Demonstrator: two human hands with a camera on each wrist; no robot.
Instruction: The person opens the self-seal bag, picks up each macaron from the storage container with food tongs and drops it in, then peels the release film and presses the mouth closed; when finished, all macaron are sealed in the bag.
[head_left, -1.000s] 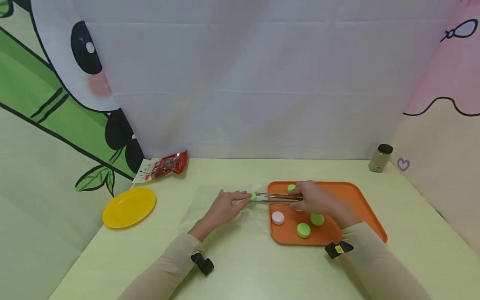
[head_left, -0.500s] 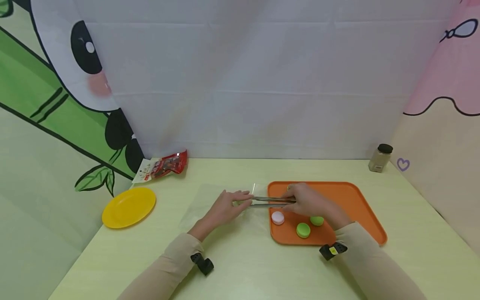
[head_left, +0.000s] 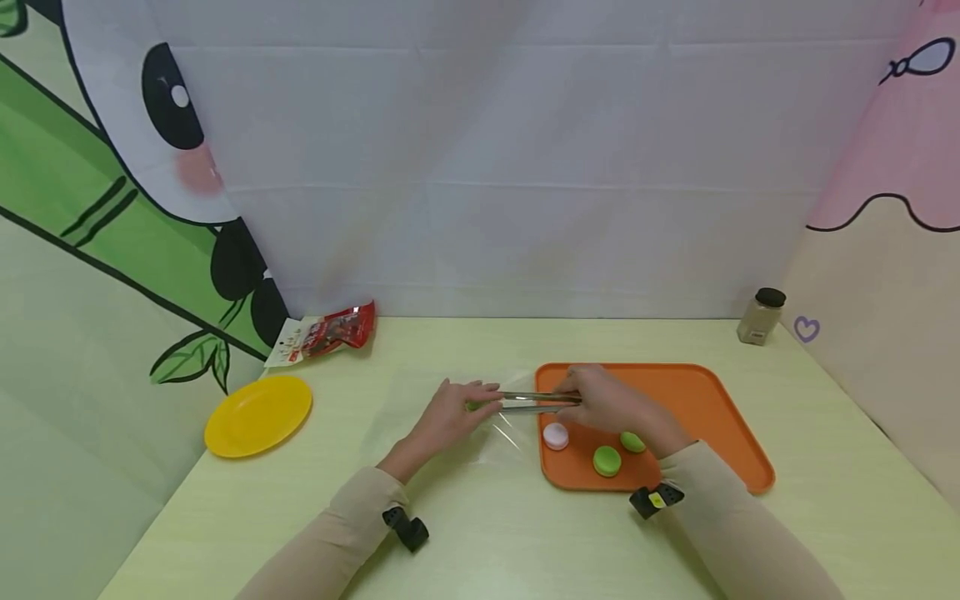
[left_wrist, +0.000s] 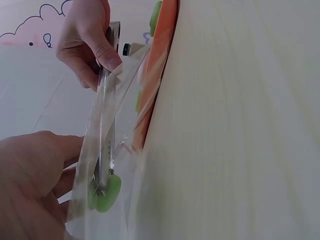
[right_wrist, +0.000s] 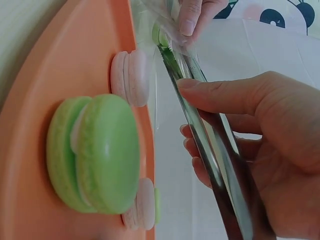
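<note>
We make the clear bag [head_left: 502, 437] the middle of a clock, with the person at six. The right hand [head_left: 607, 404] holds the metal tongs [right_wrist: 196, 131], thumb on one side and fingers bent round the other. The tips of the tongs pinch a green macaron [left_wrist: 108, 195], and we see it through the bag's thin plastic, between the left thumb and fingers. The left hand [head_left: 446, 417] keeps its thumb and fingers a little apart, bent round the mouth of the bag. At three o'clock we find the orange tray [head_left: 705, 417], with a pink macaron [head_left: 556, 436] by its nine o'clock edge and two more green macarons [head_left: 607, 461] near its six o'clock side. A yellow plate [head_left: 258, 415] is at nine. At ten lies a red and white packet [head_left: 339, 331]; its print is too small for us to read. The jar [head_left: 756, 318] at two has a black lid and a tiny label we can't read. On the right sleeve, a black box [head_left: 647, 502] has a yellow sticker, also too small to read.
</note>
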